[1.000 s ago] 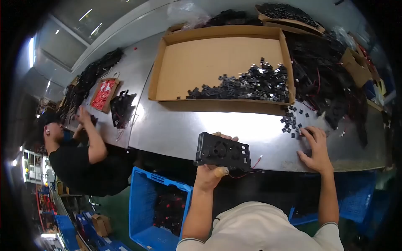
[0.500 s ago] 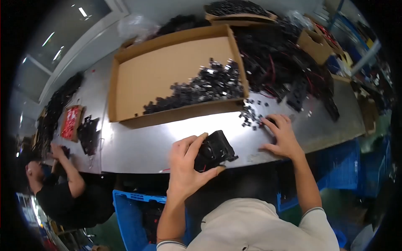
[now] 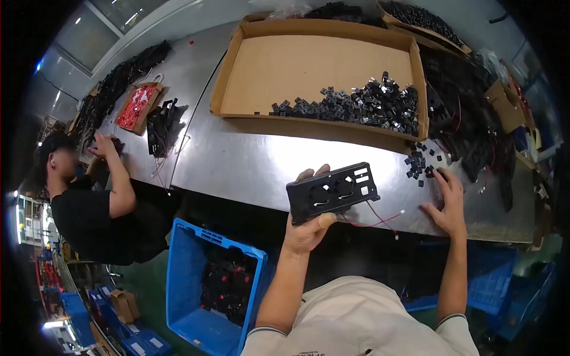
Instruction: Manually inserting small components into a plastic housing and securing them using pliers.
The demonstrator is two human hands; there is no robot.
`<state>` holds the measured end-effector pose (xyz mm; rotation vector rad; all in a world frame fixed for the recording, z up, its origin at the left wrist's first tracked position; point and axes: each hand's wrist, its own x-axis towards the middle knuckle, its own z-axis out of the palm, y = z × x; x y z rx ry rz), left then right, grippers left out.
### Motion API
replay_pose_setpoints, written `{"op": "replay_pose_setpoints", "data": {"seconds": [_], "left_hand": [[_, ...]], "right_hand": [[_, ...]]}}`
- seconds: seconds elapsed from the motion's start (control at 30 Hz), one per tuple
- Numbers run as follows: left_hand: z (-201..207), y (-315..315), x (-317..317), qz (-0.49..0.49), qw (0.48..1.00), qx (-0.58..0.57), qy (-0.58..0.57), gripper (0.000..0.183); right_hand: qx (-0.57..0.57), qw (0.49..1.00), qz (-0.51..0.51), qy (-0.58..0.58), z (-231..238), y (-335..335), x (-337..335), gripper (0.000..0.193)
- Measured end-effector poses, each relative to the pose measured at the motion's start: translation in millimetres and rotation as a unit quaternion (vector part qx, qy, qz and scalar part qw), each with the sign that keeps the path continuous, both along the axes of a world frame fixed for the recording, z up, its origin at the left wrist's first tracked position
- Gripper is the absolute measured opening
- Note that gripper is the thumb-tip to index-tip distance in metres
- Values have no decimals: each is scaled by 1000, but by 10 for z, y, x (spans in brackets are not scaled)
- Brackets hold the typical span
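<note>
My left hand (image 3: 304,236) grips a black plastic housing (image 3: 301,200) by its left end, thumb in front and fingers behind. The housing is long, with two round openings and several rectangular cutouts toward its right end. Thin red and dark wires (image 3: 375,222) with small white connectors hang from it over the table edge. On the metal tabletop, my right hand (image 3: 449,204) rests with thumb and fingers spread. Its fingertips touch the edge of a loose group of small black square parts (image 3: 417,160); whether one is under a fingertip I cannot tell.
A shallow cardboard box (image 3: 309,65) holds many small black parts. Dark wired pieces (image 3: 469,118) heap up at right. At left, a co-worker (image 3: 89,207) sits by a small box of red parts (image 3: 138,107). A blue crate (image 3: 178,273) with black pieces stands below the table (image 3: 237,160).
The view has shifted left, so things appear farther right. My left hand has turned the housing, so its broad face with openings now shows. My right hand stays by the small black parts.
</note>
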<state>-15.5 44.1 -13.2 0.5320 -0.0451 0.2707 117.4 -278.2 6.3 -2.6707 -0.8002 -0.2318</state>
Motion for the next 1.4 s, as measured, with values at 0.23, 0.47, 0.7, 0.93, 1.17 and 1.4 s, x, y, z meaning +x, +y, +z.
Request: {"op": "replay_pose_setpoints", "data": {"seconds": [0.23, 0.47, 0.7, 0.93, 1.17, 1.4], "left_hand": [[-3, 35, -4, 22, 998, 56, 35, 86], [-35, 298, -114, 79, 993, 63, 67, 85], [-93, 546, -271, 103, 988, 87, 71, 88], [-142, 617, -287, 104, 988, 95, 67, 89], [-98, 618, -244, 101, 987, 94, 76, 89], [15, 729, -161, 126, 980, 136, 70, 91]], "right_hand": [[-3, 1000, -10, 3, 15, 12, -19, 78], [-3, 1000, -10, 6, -15, 4, -26, 77], [-20, 1000, -20, 5, -28, -8, -3, 75], [-11, 1000, -27, 12, -37, 21, -3, 72], [-6, 1000, -20, 2, -16, 27, 8, 73], [5, 1000, -12, -4, -16, 26, -4, 75]]}}
